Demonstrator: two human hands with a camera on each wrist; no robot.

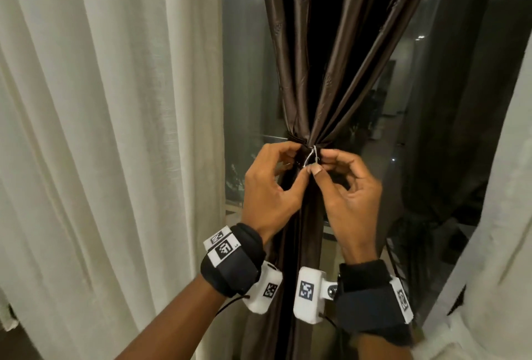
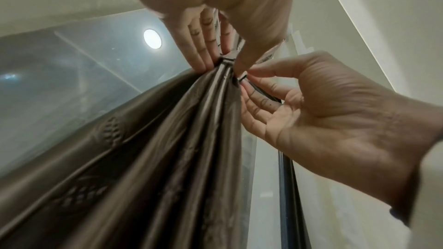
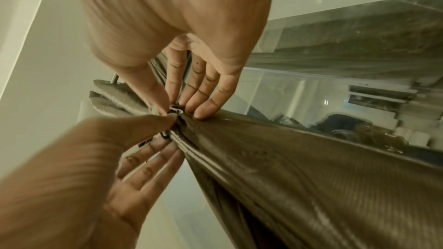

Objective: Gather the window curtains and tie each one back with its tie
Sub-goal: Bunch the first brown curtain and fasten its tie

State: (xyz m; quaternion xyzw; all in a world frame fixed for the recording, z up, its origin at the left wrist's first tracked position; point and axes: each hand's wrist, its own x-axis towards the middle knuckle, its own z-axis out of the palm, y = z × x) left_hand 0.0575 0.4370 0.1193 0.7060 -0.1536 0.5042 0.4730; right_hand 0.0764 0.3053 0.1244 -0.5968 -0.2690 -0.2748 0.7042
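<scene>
Both wrists up, my left hand (image 1: 272, 187) and right hand (image 1: 349, 191) meet at the cinch. Fingers narrow: each hand pinches an end of the thin whitish string tie (image 1: 312, 155) wrapped round the gathered dark brown satin curtain (image 1: 305, 71). Bundle runs vertical, tie crosses it level, dead centre between both hands. Behind: cream sheer curtain (image 1: 115, 100), dark window glass (image 1: 247, 71).
</scene>
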